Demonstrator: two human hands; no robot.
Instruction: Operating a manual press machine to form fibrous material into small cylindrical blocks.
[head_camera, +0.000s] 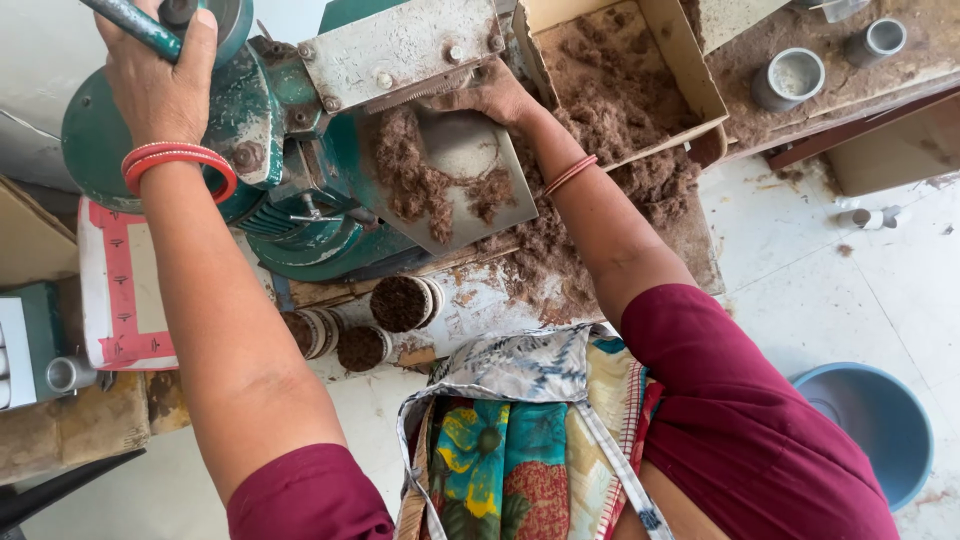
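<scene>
My left hand (158, 70) grips the green lever handle (130, 22) of a green press machine (300, 170) at the upper left. My right hand (492, 97) reaches under the machine's grey metal plate (400, 45), its fingers hidden, resting at the top of a metal chute (470, 170) that carries clumps of brown fibrous powder (410, 175). Three round cups packed with the brown material (400, 303) stand below the machine on the bench.
An open cardboard box (690, 70) holds more brown powder at the top centre. Empty grey cylinders (788, 78) stand on a dusty shelf at top right. A blue bucket (880, 420) sits on the white floor at lower right.
</scene>
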